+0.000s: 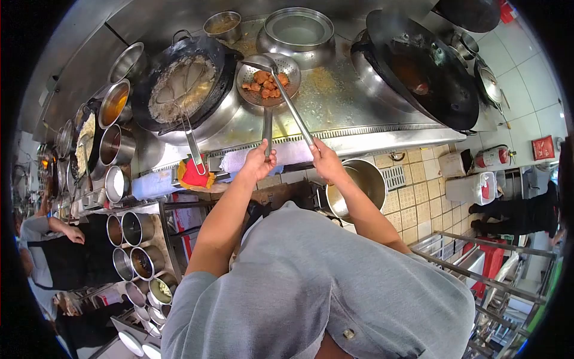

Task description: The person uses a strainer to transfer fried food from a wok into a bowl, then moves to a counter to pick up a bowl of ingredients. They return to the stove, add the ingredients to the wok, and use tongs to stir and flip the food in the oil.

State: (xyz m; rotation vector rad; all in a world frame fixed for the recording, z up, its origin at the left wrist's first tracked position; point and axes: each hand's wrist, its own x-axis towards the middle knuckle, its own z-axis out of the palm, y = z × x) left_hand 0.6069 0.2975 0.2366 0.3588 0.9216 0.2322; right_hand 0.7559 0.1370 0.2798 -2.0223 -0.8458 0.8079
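My left hand [260, 161] is closed round the handle of a perforated skimmer [287, 70], which holds several browned, fried pieces [265, 84]. In my right hand [324, 159] is the long metal handle of a ladle [293, 110]; its bowl is over the upper left part of the skimmer, above the pieces. Left of the skimmer, a wok [143, 99] holds bubbling oil with a wire strainer [192, 140] resting in it. A second, dark wok [448, 84] sits tilted on the right with a little brown liquid in it.
A lidless pot of cloudy liquid [299, 28] and a small bowl [222, 25] are behind the skimmer. Metal containers [142, 262] line the left. A large pot [365, 182] is below my right forearm. People [48, 239] [526, 209] stand at both sides.
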